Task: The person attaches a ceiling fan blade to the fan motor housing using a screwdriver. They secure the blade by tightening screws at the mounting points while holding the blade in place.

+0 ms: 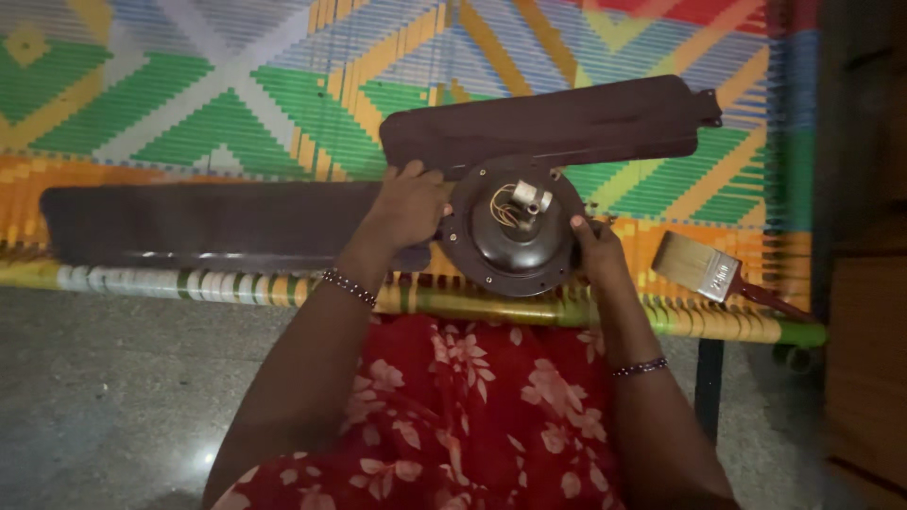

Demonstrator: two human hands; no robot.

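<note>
A woven cot point(189, 104) fills the far part of the scene, its webbing patterned in green, white, orange, blue and red, with a banded rail along the near edge. Below lies speckled grey stone floor point(113, 397). Dark wooden furniture point(864, 283) stands at right; light is dim

The fan motor point(513, 229) under both grips is glossy dark brown, with yellow and red wires at its pale centre. Both blades point(553, 126) are the same dark brown. Right of the right grip, the paintbrush point(710, 269) has tan bristles. The woven cot point(227, 104) beneath shows green, yellow, orange, blue and white zigzags.
</note>
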